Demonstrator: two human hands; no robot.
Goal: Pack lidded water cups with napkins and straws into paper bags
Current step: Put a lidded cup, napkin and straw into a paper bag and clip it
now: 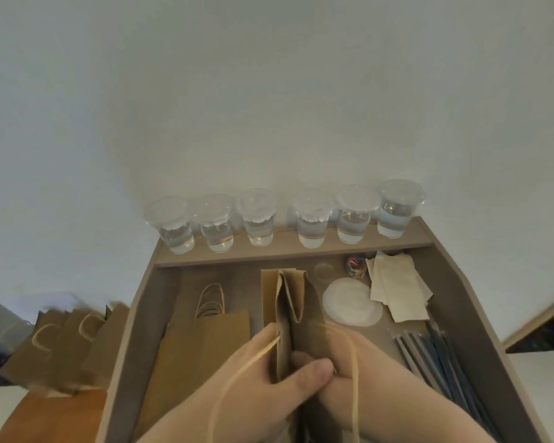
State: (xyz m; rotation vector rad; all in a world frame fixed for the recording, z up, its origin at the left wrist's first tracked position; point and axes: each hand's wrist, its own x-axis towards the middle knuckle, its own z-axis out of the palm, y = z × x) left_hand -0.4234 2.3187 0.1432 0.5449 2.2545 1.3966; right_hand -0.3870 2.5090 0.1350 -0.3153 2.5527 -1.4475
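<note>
While pinching the near mouth of a creased brown paper bag [288,298] with curled left hand [263,375] and curled right hand [376,378], facing six lidded clear plastic water cups [256,219] farther off.

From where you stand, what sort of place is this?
Probably a takeaway drinks packing station: lidded water cups line a ledge, with paper bags, napkins and straws laid out in a tray below.

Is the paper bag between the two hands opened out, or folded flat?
Barely opened: the paper bag is narrow, its side crease folded inward; left hand and right hand grip its near end.
</note>
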